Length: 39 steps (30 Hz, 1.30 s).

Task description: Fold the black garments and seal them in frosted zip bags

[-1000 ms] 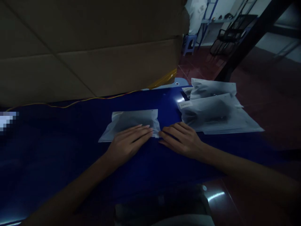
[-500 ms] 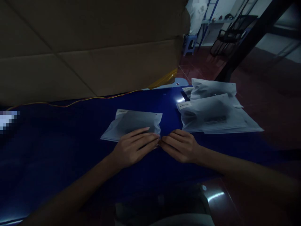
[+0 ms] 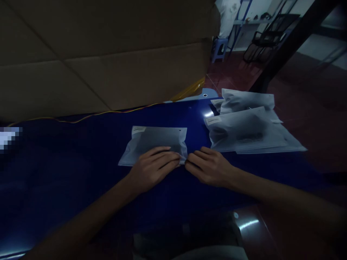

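A frosted plastic bag (image 3: 159,139) with a small label at its upper left corner and something dark inside lies on the blue table. My left hand (image 3: 154,168) is closed on its near edge, fingers together over the lower right part. At the bag's near right corner, my right hand (image 3: 207,165) pinches with bent fingers, close beside the left fingertips. Both thumbs are mostly hidden. Just beyond my right hand lies a pile of similar frosted bags (image 3: 238,130), with labels and dark contents.
A large cardboard box (image 3: 130,79) with brown tape stands along the table's (image 3: 67,151) far side. A thin yellow-red cord (image 3: 89,115) runs at its foot. Behind, a person in a white top (image 3: 227,18) is near a blue stool (image 3: 219,48). A black chair (image 3: 267,38) stands beyond a dark post.
The bag's near edge has come slightly toward me and lies straighter. My hands have shifted only a little at its right corner, and the camera view has moved slightly.
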Each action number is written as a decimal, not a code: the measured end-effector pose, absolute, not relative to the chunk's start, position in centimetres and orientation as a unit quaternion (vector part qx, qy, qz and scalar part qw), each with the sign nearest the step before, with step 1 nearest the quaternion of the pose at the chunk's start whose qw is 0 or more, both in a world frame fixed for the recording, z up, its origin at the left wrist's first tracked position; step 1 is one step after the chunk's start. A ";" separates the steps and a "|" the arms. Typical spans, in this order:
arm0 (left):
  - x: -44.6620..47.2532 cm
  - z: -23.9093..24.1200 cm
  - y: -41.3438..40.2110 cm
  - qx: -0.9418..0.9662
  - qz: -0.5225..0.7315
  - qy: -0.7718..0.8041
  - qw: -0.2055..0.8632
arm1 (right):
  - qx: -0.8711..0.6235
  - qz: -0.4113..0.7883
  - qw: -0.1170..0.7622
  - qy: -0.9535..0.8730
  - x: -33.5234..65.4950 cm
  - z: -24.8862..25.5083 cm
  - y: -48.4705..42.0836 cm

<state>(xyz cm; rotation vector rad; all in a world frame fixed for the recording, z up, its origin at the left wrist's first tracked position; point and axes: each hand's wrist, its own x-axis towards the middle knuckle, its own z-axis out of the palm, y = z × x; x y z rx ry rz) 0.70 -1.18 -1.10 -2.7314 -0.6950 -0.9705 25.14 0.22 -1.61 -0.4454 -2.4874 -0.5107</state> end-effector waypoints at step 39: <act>-3.9 0.0 0.9 -0.923 -0.171 -0.332 0.088 | -0.380 -0.263 0.162 -0.872 28.6 -1.2 3.0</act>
